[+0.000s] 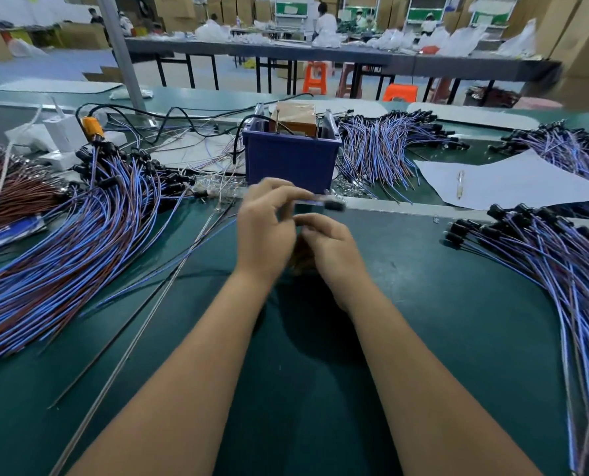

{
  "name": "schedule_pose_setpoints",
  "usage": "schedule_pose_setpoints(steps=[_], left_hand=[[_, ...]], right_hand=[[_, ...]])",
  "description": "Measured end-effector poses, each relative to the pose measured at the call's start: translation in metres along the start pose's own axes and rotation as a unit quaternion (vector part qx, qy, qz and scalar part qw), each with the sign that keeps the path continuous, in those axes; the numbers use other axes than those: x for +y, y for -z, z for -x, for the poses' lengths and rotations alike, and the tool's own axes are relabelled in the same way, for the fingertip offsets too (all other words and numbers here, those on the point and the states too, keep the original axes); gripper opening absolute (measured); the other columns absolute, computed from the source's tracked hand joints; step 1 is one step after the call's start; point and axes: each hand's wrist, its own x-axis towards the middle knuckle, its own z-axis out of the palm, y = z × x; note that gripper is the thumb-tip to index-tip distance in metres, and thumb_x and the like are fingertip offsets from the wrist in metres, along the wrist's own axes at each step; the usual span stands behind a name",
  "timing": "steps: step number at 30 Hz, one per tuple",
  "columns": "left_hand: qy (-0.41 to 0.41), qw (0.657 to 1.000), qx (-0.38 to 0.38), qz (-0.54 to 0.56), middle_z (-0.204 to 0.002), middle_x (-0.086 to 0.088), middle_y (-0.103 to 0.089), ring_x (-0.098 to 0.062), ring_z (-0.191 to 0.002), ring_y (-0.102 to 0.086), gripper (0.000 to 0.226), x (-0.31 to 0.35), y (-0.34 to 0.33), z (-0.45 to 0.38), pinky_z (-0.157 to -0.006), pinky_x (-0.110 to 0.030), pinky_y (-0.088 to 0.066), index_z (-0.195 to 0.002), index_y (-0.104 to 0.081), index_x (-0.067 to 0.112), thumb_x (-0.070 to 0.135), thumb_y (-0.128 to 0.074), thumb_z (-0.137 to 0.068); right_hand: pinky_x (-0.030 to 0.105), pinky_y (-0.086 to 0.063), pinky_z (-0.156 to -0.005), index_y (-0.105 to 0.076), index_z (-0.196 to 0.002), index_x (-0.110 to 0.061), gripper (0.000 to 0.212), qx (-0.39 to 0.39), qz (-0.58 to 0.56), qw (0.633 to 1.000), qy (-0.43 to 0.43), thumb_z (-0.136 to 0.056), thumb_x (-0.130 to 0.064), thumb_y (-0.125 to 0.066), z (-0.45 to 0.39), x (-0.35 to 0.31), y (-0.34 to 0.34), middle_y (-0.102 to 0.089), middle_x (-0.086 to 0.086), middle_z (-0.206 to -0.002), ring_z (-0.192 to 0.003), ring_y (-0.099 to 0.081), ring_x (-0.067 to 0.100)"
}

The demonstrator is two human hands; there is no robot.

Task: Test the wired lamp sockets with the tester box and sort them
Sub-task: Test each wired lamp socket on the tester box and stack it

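A single black lamp socket [334,205], blurred, was held just in front of the blue tester box [291,159], pinched by its wire in the curled fingers of the left hand [265,231]. The right hand [331,249] sat just beside and below it, fingers curled; whether it held the wire could not be told. Heaps of wired sockets lay on the green counter [423,304] to the left [80,228] and right [543,255].

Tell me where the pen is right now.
In the head view, the pen lies on the white paper sheet, right of the blue tester box.
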Motion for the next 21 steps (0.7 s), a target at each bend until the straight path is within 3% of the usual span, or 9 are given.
schedule_pose_setpoints(steps=[2,5,8,9,11,13,16,19,21], left_hand=[[-0.043,0.998,-0.003,0.05,-0.087,-0.004,-0.069,-0.023,-0.091,-0.062,0.026,0.018,-0.011,0.009,-0.087,-0.023,-0.045,-0.081,-0.076,0.007,-0.015,-0.062,-0.074],[-0.098,0.989,-0.027,0.107,-0.083,-0.003,-0.073,-0.022,-0.093,-0.064,0.029,0.04,-0.024,0.02,-0.09,-0.033,-0.049,-0.071,-0.074,0.006,-0.018,-0.059,-0.066],[-0.032,0.972,-0.104,0.208,-0.077,-0.008,-0.072,-0.023,-0.082,-0.065,0.029,0.049,-0.027,0.027,-0.079,-0.038,-0.052,-0.065,-0.07,0.006,-0.017,-0.053,-0.062],[0.021,0.963,-0.127,0.237,-0.075,-0.012,-0.07,-0.028,-0.076,-0.064,0.029,0.051,-0.026,0.027,-0.072,-0.041,-0.053,-0.064,-0.07,0.009,-0.014,-0.052,-0.063],[0.11,0.938,-0.155,0.289,-0.069,-0.023,-0.066,-0.04,-0.065,-0.059,0.031,0.05,-0.023,0.026,-0.061,-0.045,-0.049,-0.061,-0.069,0.017,-0.006,-0.048,-0.065],[0.155,0.917,-0.159,0.332,-0.065,-0.023,-0.065,-0.033,-0.059,-0.058,0.032,0.046,-0.021,0.024,-0.057,-0.035,-0.049,-0.059,-0.069,0.015,-0.004,-0.043,-0.065],[0.232,0.909,-0.112,0.329,-0.069,-0.015,-0.069,-0.018,-0.064,-0.063,0.029,0.033,-0.02,0.02,-0.063,-0.024,-0.052,-0.063,-0.068,0.007,-0.009,-0.045,-0.073],[0.304,0.917,-0.092,0.24,-0.072,0.004,-0.073,-0.003,-0.068,-0.066,0.03,0.013,-0.02,0.017,-0.06,-0.012,-0.045,-0.071,-0.067,0.011,-0.005,-0.047,-0.085],[0.321,0.919,-0.094,0.207,-0.07,0.014,-0.071,0.002,-0.069,-0.064,0.026,0.003,-0.021,0.016,-0.06,-0.014,-0.044,-0.074,-0.067,0.018,0.003,-0.05,-0.088]], right_hand=[[0.021,-0.05,-0.054,-0.062,-0.09,-0.017,0.027,0.022,-0.131,0.991,-0.026,-0.101,-0.005,-0.04,0.0,-0.004,0.004,-0.066,-0.005,-0.068,-0.061,-0.064,0.007],[0.015,-0.052,-0.065,-0.053,-0.086,-0.019,0.028,0.045,-0.203,0.976,-0.063,-0.104,-0.01,-0.034,0.001,-0.003,0.025,-0.064,-0.011,-0.075,-0.07,-0.063,0.0],[0.019,-0.044,-0.092,-0.052,-0.091,-0.016,0.017,-0.022,-0.283,0.957,-0.05,-0.101,-0.017,-0.038,-0.001,-0.007,0.038,-0.06,-0.007,-0.087,-0.092,-0.059,0.006],[0.021,-0.041,-0.091,-0.051,-0.09,-0.015,0.016,-0.032,-0.298,0.953,-0.048,-0.1,-0.023,-0.041,-0.001,-0.011,0.036,-0.054,-0.001,-0.085,-0.089,-0.054,0.01],[0.019,-0.048,-0.07,-0.053,-0.086,-0.012,0.018,-0.032,-0.319,0.945,-0.066,-0.097,-0.025,-0.048,-0.005,-0.011,0.037,-0.051,0.003,-0.073,-0.069,-0.054,0.01],[0.016,-0.049,-0.053,-0.056,-0.088,-0.006,0.016,0.005,-0.292,0.954,-0.064,-0.099,-0.014,-0.049,-0.01,-0.009,0.038,-0.054,0.003,-0.063,-0.054,-0.055,0.008],[0.023,-0.055,-0.062,-0.059,-0.106,-0.002,0.015,0.053,-0.262,0.963,-0.036,-0.098,0.001,-0.046,-0.01,-0.007,0.037,-0.066,0.006,-0.072,-0.062,-0.063,0.013],[0.02,-0.052,-0.061,-0.062,-0.095,-0.008,0.018,0.066,-0.173,0.983,-0.014,-0.096,0.003,-0.048,-0.008,-0.006,0.03,-0.072,0.002,-0.074,-0.066,-0.067,0.012],[0.017,-0.05,-0.06,-0.062,-0.092,-0.01,0.019,0.07,-0.133,0.989,0.002,-0.094,0.006,-0.051,-0.007,-0.005,0.027,-0.072,0.006,-0.082,-0.072,-0.067,0.014]])
